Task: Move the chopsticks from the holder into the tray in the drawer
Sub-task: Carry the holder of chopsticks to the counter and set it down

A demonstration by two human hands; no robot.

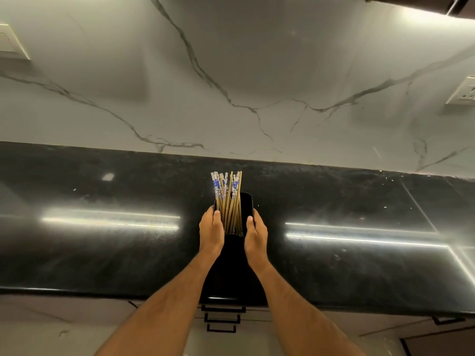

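Note:
A tall black holder (pixel 232 265) stands on the black stone counter (pixel 102 240) near its front edge. Several wooden chopsticks (pixel 228 199) with blue-and-white patterned tops stick out of it, bunched on its left side. My left hand (pixel 211 233) grips the holder's left rim, thumb over the edge beside the chopsticks. My right hand (pixel 255 236) grips the right rim the same way. The drawers (pixel 222 319) below the counter are closed, with black handles showing; no tray is visible.
A white marble backsplash (pixel 231 86) rises behind the counter. A wall switch (pixel 10 42) sits at the far left and a socket (pixel 464 92) at the far right. Another drawer handle (pixel 447 321) shows at lower right. Strip lights glare on the counter.

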